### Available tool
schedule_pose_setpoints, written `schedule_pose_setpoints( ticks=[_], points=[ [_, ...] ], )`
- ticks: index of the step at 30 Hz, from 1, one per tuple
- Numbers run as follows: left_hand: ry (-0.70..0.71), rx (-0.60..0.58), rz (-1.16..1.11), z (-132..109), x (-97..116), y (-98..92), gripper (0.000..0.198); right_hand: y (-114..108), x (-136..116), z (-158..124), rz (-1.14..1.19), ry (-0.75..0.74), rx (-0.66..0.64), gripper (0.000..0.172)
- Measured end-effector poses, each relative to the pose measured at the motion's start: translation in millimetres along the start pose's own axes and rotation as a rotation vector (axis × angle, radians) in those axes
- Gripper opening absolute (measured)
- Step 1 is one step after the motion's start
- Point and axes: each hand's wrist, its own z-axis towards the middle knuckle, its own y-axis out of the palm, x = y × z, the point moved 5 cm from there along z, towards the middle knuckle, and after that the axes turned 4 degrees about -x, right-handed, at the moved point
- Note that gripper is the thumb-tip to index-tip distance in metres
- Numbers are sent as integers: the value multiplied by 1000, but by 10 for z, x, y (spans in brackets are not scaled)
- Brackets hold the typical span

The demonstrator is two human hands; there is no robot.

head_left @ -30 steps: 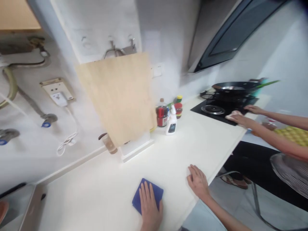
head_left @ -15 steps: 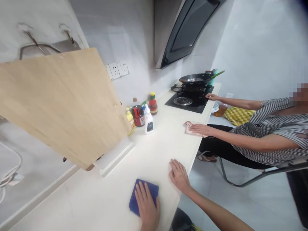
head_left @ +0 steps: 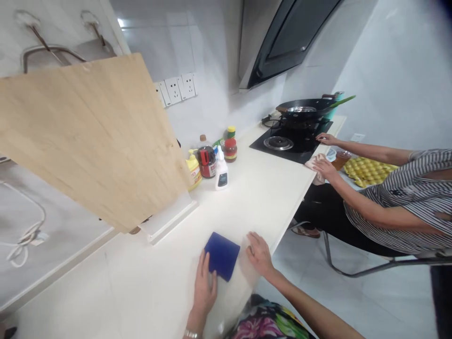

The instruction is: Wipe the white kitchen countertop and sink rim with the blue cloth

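- Big pale desk [head_left: 155, 287], running from near left to far right.
- Dark range hood [head_left: 289, 37] over at the far right, well above everything else.
- Seated person in a striped top [head_left: 413, 193] on the right, one hand [head_left: 325, 168] on a pinkish cloth [head_left: 310, 162] at the desk's right edge, other hand [head_left: 327, 138] by the right edge of the black cooktop.
- Wooden board [head_left: 95, 141] up on the left, above the desk.
- Black cooktop [head_left: 300, 146], far right, with a wok [head_left: 310, 114] on its far part.
- Little cluster mid-desk, far side: dark bottle [head_left: 207, 160], yellow bottle [head_left: 193, 169], white spray bottle [head_left: 221, 174], red-lidded jar [head_left: 230, 149].
- Folded blue cloth [head_left: 221, 256], flat on the near part of the desk, right between the two hands.
- Left hand [head_left: 205, 287] along the cloth's left edge, thumb and fingers apart. Can't tell about any pressure on it.
- Right hand [head_left: 259, 253] palm down just right of the cloth, fingers slightly bent, loosely stretched out.
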Motion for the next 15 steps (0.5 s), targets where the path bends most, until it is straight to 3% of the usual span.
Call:
schedule_pose_setpoints(
  ticks=[2, 5, 9, 12, 15],
  points=[
    [-136, 116, -51, -223, -236, -216, 56, 22, -243, 99, 36, -47, -46, 49],
    [-433, 302, -187, -537, -565, -499, 55, 194, -789, 213, 53, -178, -216, 53],
    [-788, 441, -297, -861, -777, -702, 65, 529, -1336, 132, 40, -316, -494, 60],
    [-927, 497, -327, -973, -816, -750, 65, 626, -1391, 33, 54, -402, -616, 65],
    [-1015, 535, -350, -994, -841, -741, 60, 538, -1176, 35, 75, -480, -665, 65]
  ],
)
